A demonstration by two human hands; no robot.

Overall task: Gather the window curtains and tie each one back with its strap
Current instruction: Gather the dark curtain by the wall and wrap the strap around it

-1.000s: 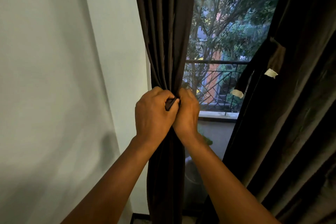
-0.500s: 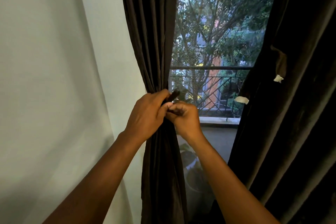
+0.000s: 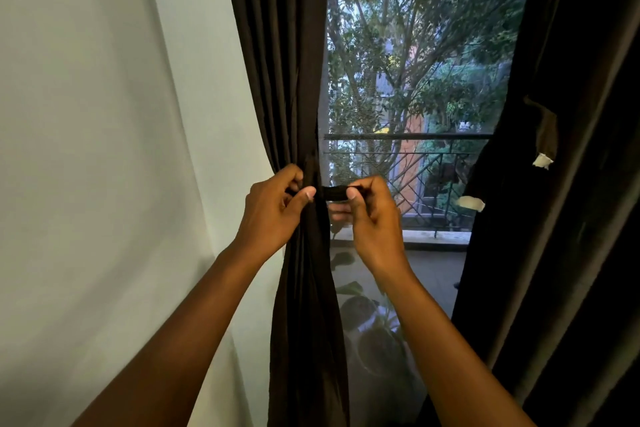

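Note:
The left dark brown curtain (image 3: 280, 55) hangs bunched into a narrow column beside the white wall. My left hand (image 3: 273, 210) grips the gathered folds at waist height, its thumb pressing one end of the dark strap (image 3: 333, 193). My right hand (image 3: 370, 218) pinches the strap's other end between thumb and fingers, holding it stretched level to the right of the bundle. The right curtain (image 3: 568, 204) hangs loose on the right, and its own strap (image 3: 542, 128) dangles from it with a white tab at each end.
A white wall (image 3: 104, 149) fills the left side. Between the curtains the window (image 3: 408, 73) shows trees, a balcony railing (image 3: 415, 163) and potted plants (image 3: 370, 333) low on the balcony floor.
My hands were pressed together on the bundle; now they have parted, and the right hand has drawn the strap end out to the right. The view has shifted so the curtain sits further left.

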